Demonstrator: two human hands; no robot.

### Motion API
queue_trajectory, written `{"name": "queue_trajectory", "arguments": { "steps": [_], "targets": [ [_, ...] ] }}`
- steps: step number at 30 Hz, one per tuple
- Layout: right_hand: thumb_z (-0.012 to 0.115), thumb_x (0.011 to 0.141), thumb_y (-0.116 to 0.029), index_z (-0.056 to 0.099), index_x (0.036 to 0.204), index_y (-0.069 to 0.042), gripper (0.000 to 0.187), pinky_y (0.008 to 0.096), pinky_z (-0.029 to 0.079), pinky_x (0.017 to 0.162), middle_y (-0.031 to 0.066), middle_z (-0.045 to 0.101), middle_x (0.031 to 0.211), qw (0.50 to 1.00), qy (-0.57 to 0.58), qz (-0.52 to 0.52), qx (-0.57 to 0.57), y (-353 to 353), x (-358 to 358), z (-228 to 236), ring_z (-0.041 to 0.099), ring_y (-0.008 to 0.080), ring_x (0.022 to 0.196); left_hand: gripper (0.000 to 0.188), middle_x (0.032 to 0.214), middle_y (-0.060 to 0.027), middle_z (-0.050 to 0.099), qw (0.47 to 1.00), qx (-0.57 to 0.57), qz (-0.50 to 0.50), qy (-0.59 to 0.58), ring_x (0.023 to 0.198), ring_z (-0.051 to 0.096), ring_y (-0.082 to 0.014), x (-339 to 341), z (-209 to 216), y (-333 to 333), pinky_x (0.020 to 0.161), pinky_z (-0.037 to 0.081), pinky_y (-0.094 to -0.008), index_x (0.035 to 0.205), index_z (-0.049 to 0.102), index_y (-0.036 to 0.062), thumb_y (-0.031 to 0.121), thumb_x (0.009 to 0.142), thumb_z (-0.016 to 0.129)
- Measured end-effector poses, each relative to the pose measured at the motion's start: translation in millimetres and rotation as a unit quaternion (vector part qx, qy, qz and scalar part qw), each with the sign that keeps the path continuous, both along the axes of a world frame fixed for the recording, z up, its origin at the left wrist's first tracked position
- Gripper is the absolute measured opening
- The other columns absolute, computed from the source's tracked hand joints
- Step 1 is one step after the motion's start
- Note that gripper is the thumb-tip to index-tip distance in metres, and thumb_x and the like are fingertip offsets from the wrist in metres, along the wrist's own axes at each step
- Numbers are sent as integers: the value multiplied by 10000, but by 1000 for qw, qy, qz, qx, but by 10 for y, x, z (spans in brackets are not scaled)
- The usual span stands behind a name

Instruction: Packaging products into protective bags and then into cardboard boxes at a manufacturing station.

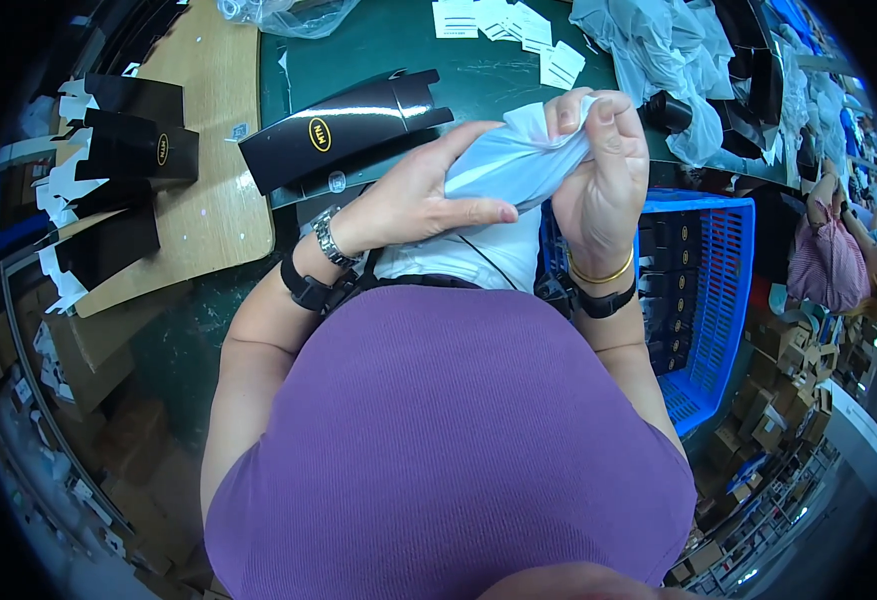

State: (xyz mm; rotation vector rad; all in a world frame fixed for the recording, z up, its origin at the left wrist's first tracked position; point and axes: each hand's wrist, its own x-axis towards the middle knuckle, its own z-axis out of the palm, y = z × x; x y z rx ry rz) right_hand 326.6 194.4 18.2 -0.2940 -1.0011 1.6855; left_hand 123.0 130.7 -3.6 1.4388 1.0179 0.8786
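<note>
A white translucent plastic bag (503, 160), wrapped around something I cannot make out, is held in front of my chest by both hands. My left hand (413, 195) grips its left end, the thumb pressed along the near side. At the other end, my right hand (608, 165) pinches the gathered plastic between thumb and fingers. Just beyond my left hand lies a long black box (353, 130) with a yellow oval mark, its right-end flaps standing open. A small clear round piece (336, 181) rests beside the box, near the table edge.
Several black boxes (136, 145) with raised flaps sit on a wooden board (213, 215) at left. White cards (503, 22) and crumpled plastic bags (658, 55) lie on the green table (378, 45). A blue crate (728, 290) at right holds black boxes. Another person (828, 255) is far right.
</note>
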Motion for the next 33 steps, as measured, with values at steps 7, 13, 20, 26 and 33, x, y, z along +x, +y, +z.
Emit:
{"name": "queue_trajectory", "arguments": {
  "steps": [7, 13, 20, 26, 33],
  "targets": [
    [779, 968, -282, 594, 1274, -2, 454, 320, 492, 899, 98, 634, 1048, 957, -242, -113, 117, 13, 64, 240, 603, 179, 949, 936, 1319, -212, 655, 999, 5, 11, -39, 1219, 656, -317, -17, -23, -22, 1033, 515, -400, 1530, 455, 16, 504, 846, 867],
    [817, 966, -266, 678, 1045, 29, 335, 257, 434, 762, 38, 598, 962, 830, -509, -37, 224, -34, 111, 160, 543, 95, 889, 985, 1344, -239, 636, 995, 36, -41, 83, 1226, 656, -377, -9, 34, 7, 1030, 527, -425, 1522, 449, 21, 524, 801, 893],
    [734, 1024, -135, 552, 789, -58, 307, 221, 346, 628, -46, 534, 788, 891, -437, -97, 72, -58, 151, 23, 442, 24, 714, 946, 1375, -206, 620, 952, 232, 24, 197, 1152, 685, -383, 37, 67, -67, 958, 560, -419, 1525, 433, 41, 444, 810, 903],
    [701, 1048, -127, 457, 780, -102, 364, 229, 317, 575, -92, 458, 722, 920, -378, -101, -16, -39, 253, 144, 391, 8, 673, 781, 1350, -169, 651, 893, 291, -11, 343, 1098, 716, -305, -46, 266, -108, 904, 576, -355, 1527, 434, 56, 272, 902, 849],
    [647, 1058, -61, 490, 868, -107, 251, 207, 307, 506, -63, 511, 760, 968, -245, -59, -2, 24, 274, 144, 417, -4, 607, 666, 1235, -148, 715, 953, -163, -156, -202, 1086, 711, -219, -57, 174, 56, 891, 565, -334, 1488, 484, 44, 235, 942, 814]
  ]
}}
